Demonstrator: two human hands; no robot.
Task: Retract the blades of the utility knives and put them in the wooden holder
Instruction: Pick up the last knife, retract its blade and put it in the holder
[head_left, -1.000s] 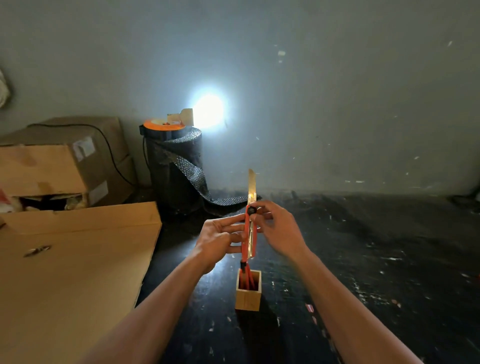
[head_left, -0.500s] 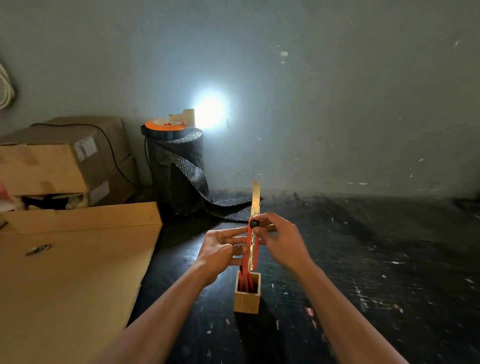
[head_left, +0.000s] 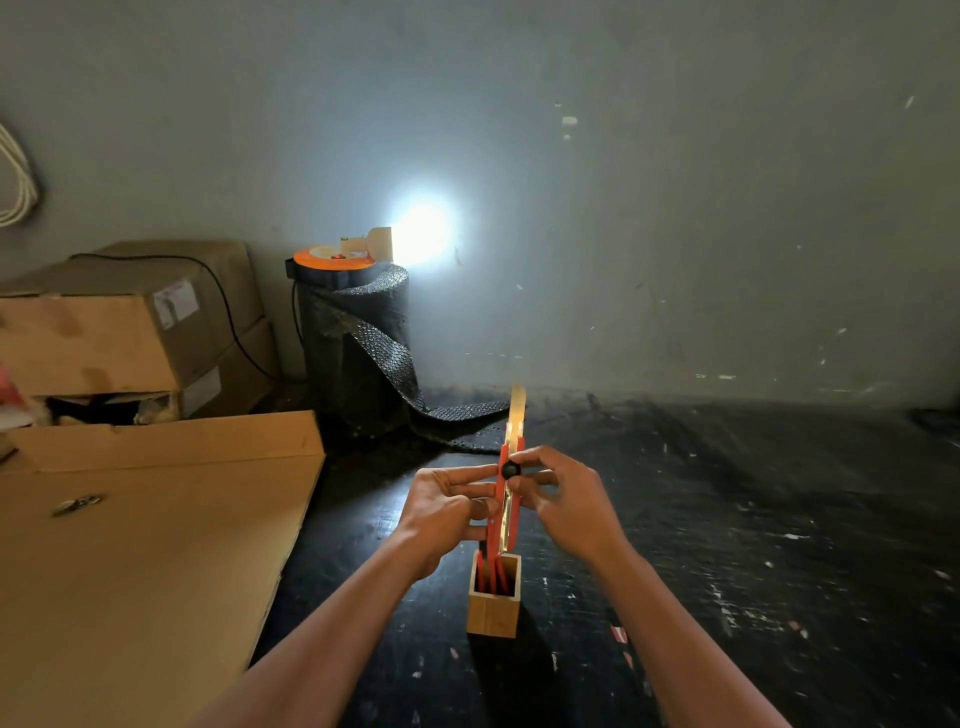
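An orange utility knife (head_left: 506, 512) stands upright between my hands, its blade (head_left: 516, 413) sticking out above the body. My left hand (head_left: 447, 506) grips the knife body from the left. My right hand (head_left: 563, 499) pinches it from the right, thumb and finger at the black slider knob (head_left: 510, 470). Directly below stands the small wooden holder (head_left: 493, 605) on the dark floor, with other orange knives (head_left: 488, 571) standing inside it. The held knife's lower end hangs just over the holder's opening.
A large flat cardboard sheet (head_left: 140, 561) lies at the left with a small metal object (head_left: 77, 505) on it. Cardboard boxes (head_left: 119, 332) and a black bubble-wrap roll (head_left: 358, 343) stand at the back left. A bright light (head_left: 423, 228) shines on the wall.
The blade sticks out less than one second ago. Both hands and the knife have come lower, closer to the holder.
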